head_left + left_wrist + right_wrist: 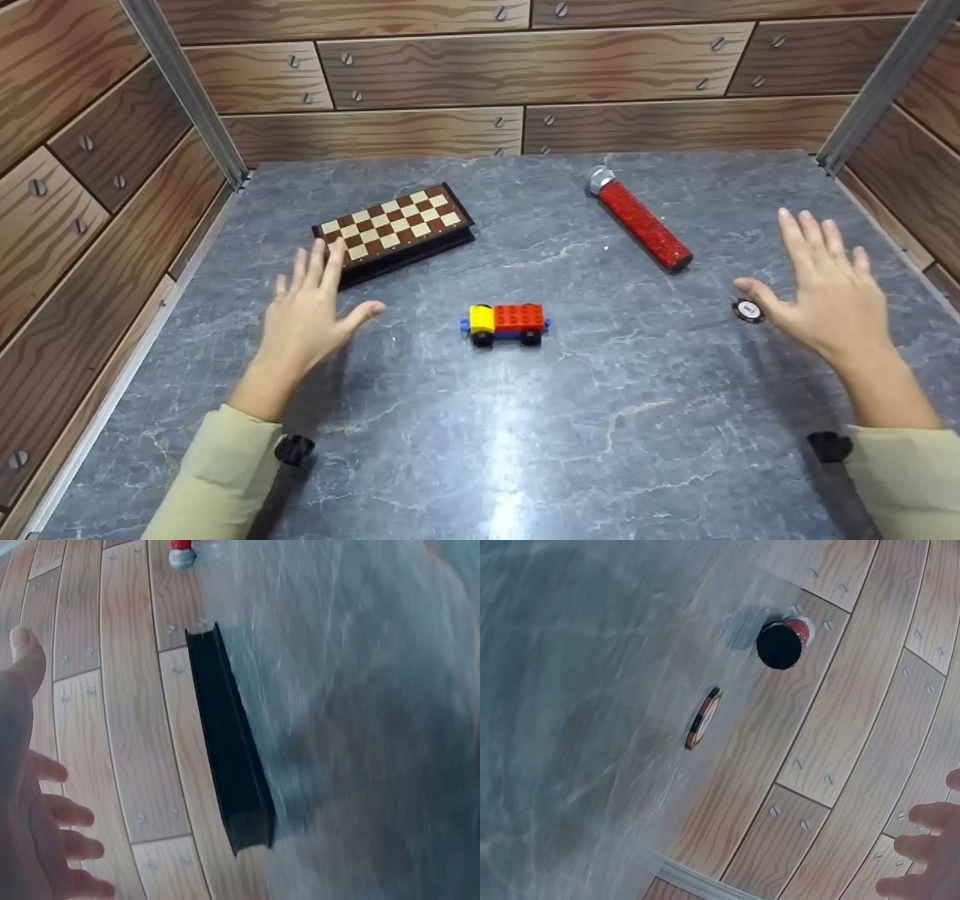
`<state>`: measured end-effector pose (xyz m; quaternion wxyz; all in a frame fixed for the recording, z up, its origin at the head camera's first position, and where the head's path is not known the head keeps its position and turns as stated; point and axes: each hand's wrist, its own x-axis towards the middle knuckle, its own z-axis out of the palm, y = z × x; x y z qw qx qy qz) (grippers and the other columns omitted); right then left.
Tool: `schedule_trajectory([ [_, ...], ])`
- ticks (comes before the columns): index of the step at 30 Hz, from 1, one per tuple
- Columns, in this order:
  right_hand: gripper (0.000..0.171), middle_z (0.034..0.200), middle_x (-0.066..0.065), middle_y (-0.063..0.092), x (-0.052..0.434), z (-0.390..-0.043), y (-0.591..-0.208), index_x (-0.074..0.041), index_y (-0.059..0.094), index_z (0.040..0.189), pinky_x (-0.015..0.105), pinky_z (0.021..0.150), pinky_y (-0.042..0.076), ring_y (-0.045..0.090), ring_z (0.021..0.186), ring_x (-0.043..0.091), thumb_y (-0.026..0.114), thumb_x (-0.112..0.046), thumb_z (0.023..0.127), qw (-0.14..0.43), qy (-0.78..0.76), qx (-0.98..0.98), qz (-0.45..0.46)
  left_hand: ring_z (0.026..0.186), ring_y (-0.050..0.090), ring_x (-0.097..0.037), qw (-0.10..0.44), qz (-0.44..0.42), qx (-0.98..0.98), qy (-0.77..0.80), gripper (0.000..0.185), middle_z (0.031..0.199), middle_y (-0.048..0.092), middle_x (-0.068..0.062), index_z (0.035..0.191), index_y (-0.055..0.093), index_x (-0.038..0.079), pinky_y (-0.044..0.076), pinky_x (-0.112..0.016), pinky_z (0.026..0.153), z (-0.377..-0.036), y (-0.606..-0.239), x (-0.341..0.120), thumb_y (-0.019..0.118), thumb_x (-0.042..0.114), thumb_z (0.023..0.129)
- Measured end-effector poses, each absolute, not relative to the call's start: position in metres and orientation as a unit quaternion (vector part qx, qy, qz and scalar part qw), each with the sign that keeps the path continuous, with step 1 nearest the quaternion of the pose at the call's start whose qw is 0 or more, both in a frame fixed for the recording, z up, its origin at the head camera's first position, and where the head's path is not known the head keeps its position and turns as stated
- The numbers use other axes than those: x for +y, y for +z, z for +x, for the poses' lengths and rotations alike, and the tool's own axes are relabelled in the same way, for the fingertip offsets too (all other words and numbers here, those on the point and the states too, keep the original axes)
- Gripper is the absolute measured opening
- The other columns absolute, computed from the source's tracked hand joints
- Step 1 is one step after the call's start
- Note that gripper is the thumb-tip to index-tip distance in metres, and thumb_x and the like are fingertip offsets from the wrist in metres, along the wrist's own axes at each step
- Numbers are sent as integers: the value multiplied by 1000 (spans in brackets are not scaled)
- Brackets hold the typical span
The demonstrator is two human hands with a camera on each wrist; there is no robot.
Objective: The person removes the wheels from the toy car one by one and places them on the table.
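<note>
My left hand (304, 322) hovers over the table's left side, fingers straight and thumb spread, holding nothing. Its fingertips overlap the near left corner of a folded chessboard (394, 225) in the head view; the board's dark side (229, 742) shows in the left wrist view. Over the right side, my right hand (836, 307) is likewise spread and holds nothing. Near its thumb lies a poker chip (748, 310), flat on the table. Between the hands stands a toy brick car (506, 322), yellow and red with black wheels. A glittery red microphone (641, 225) lies farther back.
The grey marbled table (585, 450) carries all these things. Wood-patterned panels (450, 71) rise behind it and at both sides, with metal posts (191, 90) in the back corners. A small black device (295, 450) sits at each wrist.
</note>
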<state>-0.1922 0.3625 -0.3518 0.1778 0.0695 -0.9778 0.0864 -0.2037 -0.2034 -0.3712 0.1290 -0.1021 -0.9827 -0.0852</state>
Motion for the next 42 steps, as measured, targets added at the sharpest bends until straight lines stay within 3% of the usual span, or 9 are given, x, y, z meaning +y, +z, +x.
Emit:
schedule_trajectory([
  [3,83,153,15,10,358,-193,-350,-20,3,150,63,105,4,6,138,38,47,-54,90,173,97,-977,73,113,47,-49,124,-105,-980,-113,94,149,19,-19,150,14,13,53,-45,61,-204,-375,-195,37,74,82],
  [5,82,153,16,11,354,-194,-350,-20,3,150,62,105,6,6,138,38,47,-54,90,169,100,-978,75,92,58,-47,127,-109,-977,-133,93,146,29,-20,148,22,11,43,-32,38,-204,-378,-190,40,74,81],
  [6,82,153,16,11,353,-194,-350,-20,2,150,62,105,7,7,138,38,47,-54,90,167,100,-978,76,81,60,-44,126,-111,-975,-143,93,144,33,-20,147,24,11,39,-28,35,-204,-379,-187,41,74,81],
  [8,82,152,16,12,350,-195,-350,-20,3,150,62,105,8,7,138,37,47,-54,90,167,102,-978,79,68,61,-36,123,-114,-973,-158,94,141,39,-20,146,28,12,38,-27,36,-205,-381,-180,41,76,79],
  [12,83,151,19,17,344,-195,-350,-20,6,151,63,104,12,13,137,39,49,-55,89,180,105,-974,87,66,61,-31,122,-124,-969,-175,94,134,47,-19,144,33,12,43,-29,40,-206,-384,-167,41,78,77],
  [19,82,148,19,24,334,-196,-352,-19,11,150,62,104,16,21,135,40,52,-53,88,201,111,-968,100,91,62,-37,121,-145,-960,-205,81,130,52,-17,139,41,10,53,-42,59,-208,-390,-144,55,65,81],
  [28,80,146,17,30,321,-197,-353,-20,17,150,59,103,22,29,131,40,55,-52,87,218,124,-962,112,113,54,-30,87,-163,-956,-229,72,129,54,-12,133,49,7,50,-45,82,-209,-393,-122,57,59,83],
  [35,78,142,19,38,313,-200,-354,-22,22,149,55,105,23,33,130,38,58,-51,86,231,129,-956,123,112,55,-27,65,-170,-954,-239,66,127,56,-10,130,52,6,50,-44,82,-211,-397,-111,63,51,83],
  [42,75,137,18,45,298,-204,-359,-14,35,144,53,103,28,41,124,40,62,-49,84,256,129,-946,150,107,57,-26,42,-173,-954,-241,63,124,58,-10,128,53,6,51,-43,80,-211,-399,-105,63,50,83],
])
